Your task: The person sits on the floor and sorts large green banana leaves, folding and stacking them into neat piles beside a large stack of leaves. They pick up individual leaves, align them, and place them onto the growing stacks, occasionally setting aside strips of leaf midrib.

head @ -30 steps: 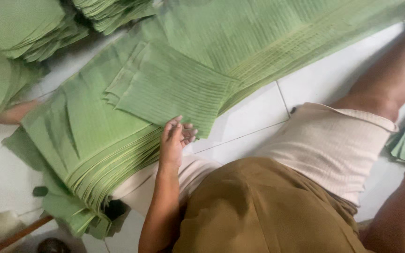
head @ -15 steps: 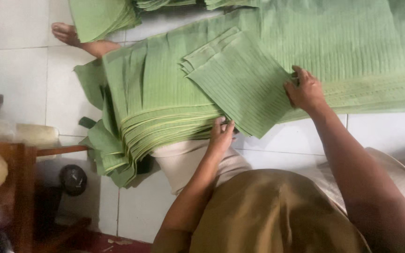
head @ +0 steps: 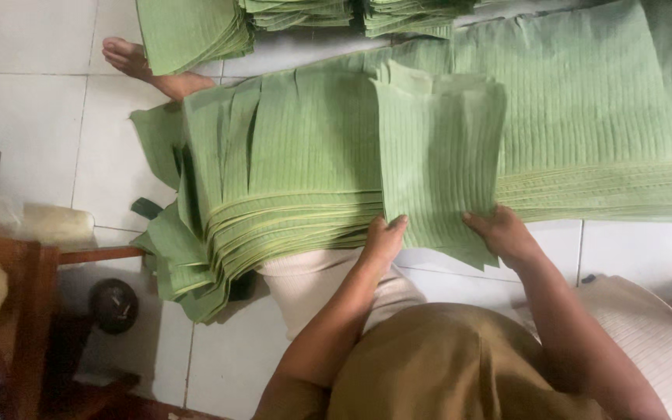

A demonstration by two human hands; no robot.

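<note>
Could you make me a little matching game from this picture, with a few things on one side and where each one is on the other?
Things:
1. folded green ribbed leaf sheet
2. bare foot
3. dark round object
4. left hand

Places:
A. floor beside the wooden furniture
B. top left, by the stacks
C. between both hands
D. on the sheet's lower left edge

Pairs: 1-C, 2-B, 3-A, 4-D

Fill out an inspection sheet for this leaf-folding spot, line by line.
Surface: white tiled floor.
Job's things: folded green leaf bundle, lying on a large leaf stack.
Clutter: more leaf piles along the top; wooden furniture at left, round dark object beside it.
Hands: left hand and right hand grip the bundle's lower edge.
Cables: nothing seen.
Surroundings: a bare foot at top left.
</note>
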